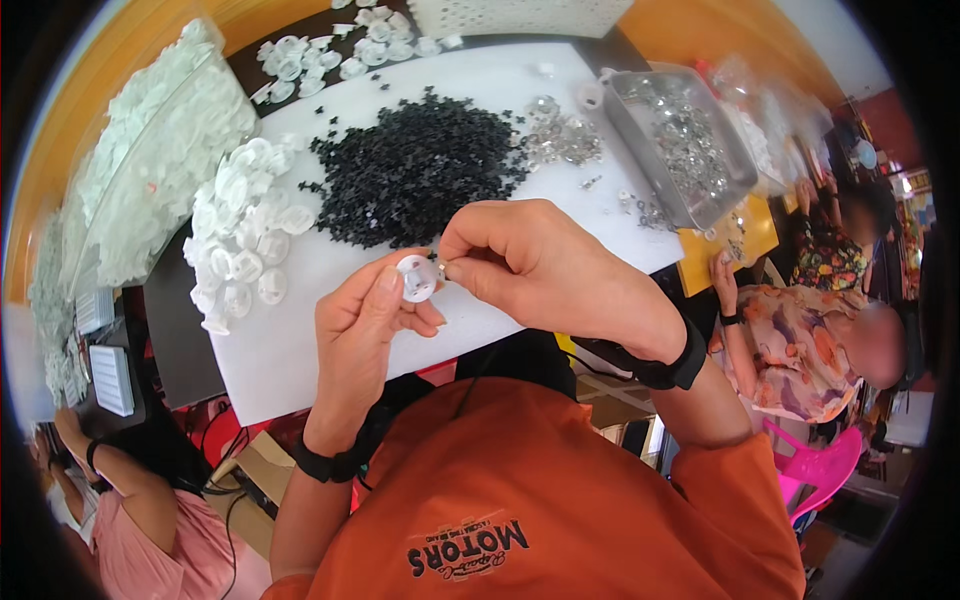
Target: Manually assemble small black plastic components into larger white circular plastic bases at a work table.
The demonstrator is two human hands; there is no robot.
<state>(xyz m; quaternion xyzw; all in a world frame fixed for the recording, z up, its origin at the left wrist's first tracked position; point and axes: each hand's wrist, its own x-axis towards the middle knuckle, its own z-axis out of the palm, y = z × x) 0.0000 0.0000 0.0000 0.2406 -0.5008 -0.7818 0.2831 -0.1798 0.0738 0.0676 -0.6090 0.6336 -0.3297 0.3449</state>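
My left hand [355,320] is closed on a small round white plastic part [416,280], held between thumb and fingers just above the near side of the white board. Close against its right side, my right hand [555,265] pinches a tiny shiny metal piece [442,270]; its exact shape is too small to make out. Directly beyond both hands lies a big heap of small black pieces [410,165]. Left of the heap, loose white plastic parts [240,265] are spread along the board's edge.
Small metal parts [565,135] lie right of the black heap. A grey metal tray [740,165] of metal pieces stands at the board's right end. Clear bags of white parts [160,150] fill the left. Co-workers sit at right [800,340] and lower left [150,530].
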